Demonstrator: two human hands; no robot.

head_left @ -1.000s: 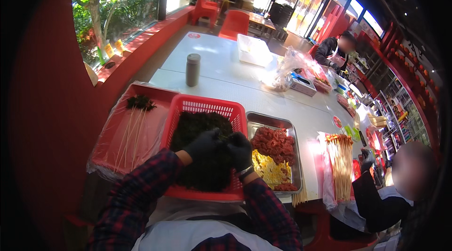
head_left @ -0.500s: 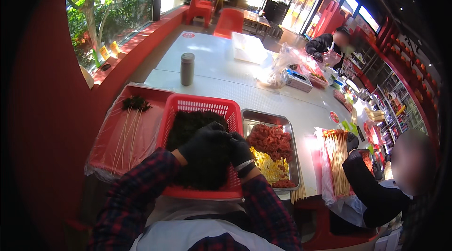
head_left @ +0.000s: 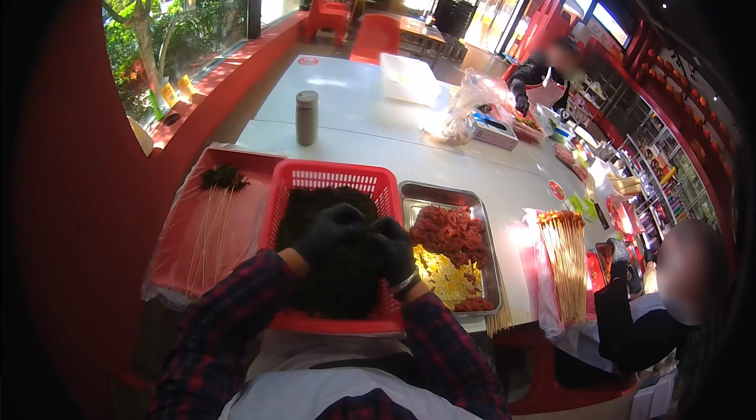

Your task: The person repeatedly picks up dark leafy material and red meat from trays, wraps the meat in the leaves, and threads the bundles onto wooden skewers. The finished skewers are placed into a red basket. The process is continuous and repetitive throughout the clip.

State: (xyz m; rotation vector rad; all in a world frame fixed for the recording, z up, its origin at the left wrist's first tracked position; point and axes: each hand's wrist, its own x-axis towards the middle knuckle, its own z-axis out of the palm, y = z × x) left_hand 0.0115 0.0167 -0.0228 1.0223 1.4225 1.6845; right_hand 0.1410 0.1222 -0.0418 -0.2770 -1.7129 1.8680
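Note:
My left hand (head_left: 332,232) and my right hand (head_left: 395,253), both in black gloves, meet over a red plastic basket (head_left: 396,183). It is heaped with dark green, nearly black leafy stuff (head_left: 331,298). The fingers of both hands curl inward and pinch close together. Dark gloves against the dark heap hide what is between them. On the left, a red tray (head_left: 177,250) lined with clear plastic holds several thin wooden skewers (head_left: 214,231) with dark green bunches at their far ends. Right of the basket, a steel tray (head_left: 490,254) carries red meat pieces (head_left: 450,232) and yellow shreds (head_left: 442,274).
A grey tumbler (head_left: 307,118) stands behind the basket. Farther back are a white tray (head_left: 409,79), plastic bags (head_left: 461,117) and a box (head_left: 494,132). A co-worker (head_left: 646,310) sits at the right beside many filled skewers (head_left: 563,262); another person (head_left: 543,77) works at the far side.
My hands stay over the basket and shift slightly, fingers still together. The near co-worker's hand has drawn back from the filled skewers. The far person's arm now reaches down toward the table.

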